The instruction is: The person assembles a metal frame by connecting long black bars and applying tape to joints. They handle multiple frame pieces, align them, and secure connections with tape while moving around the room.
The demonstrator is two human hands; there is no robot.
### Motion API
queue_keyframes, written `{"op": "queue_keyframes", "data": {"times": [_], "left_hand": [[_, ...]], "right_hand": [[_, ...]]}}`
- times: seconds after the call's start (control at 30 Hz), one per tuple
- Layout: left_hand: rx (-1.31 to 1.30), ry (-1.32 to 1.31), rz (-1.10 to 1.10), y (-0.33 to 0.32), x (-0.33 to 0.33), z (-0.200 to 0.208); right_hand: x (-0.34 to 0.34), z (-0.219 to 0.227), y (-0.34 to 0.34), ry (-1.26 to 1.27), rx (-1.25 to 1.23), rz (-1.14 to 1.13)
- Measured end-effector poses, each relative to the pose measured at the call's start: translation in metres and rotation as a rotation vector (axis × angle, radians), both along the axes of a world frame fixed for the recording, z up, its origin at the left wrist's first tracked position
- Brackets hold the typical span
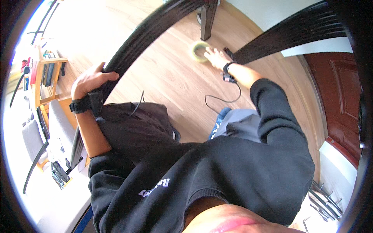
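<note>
My left hand (92, 80) is closed around a long bundle of black strips (140, 37), its thumb lying across the top. The bundle arcs from beside my left leg up past the far edge of the picture. Farther off to the right, my right hand (217, 58) reaches down near the floor, with its fingers on the rim of a roll of pale yellow tape (199, 52). Motion smears the roll. Just right of that hand, the end of another black strip bundle (289, 34) rises toward the upper right. Both wrists wear black straps with small devices.
A dark post (208, 23) stands on the wooden floor (167, 70) beyond the tape. To the left are a wooden shelf (50, 61) and grey cushioned chairs (60, 118). A red-brown door (336, 97) is on the right, and a thin black cable (223, 101) trails from my right wrist.
</note>
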State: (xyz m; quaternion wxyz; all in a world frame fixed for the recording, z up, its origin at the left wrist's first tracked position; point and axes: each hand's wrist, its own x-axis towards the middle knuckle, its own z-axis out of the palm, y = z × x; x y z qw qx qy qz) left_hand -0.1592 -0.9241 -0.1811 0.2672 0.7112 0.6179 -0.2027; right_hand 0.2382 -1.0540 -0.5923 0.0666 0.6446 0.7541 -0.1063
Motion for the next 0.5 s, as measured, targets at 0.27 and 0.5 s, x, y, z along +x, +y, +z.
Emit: {"op": "queue_keyframes", "data": {"times": [0.27, 0.5], "left_hand": [[0.012, 0.045, -0.079, 0.004, -0.002, -0.003], [0.021, 0.011, -0.107, -0.001, -0.002, 0.001]], "right_hand": [[-0.009, 0.025, -0.033, 0.867, -0.424, -0.407], [-0.026, 0.060, -0.098, 1.469, -0.608, -1.713]]}}
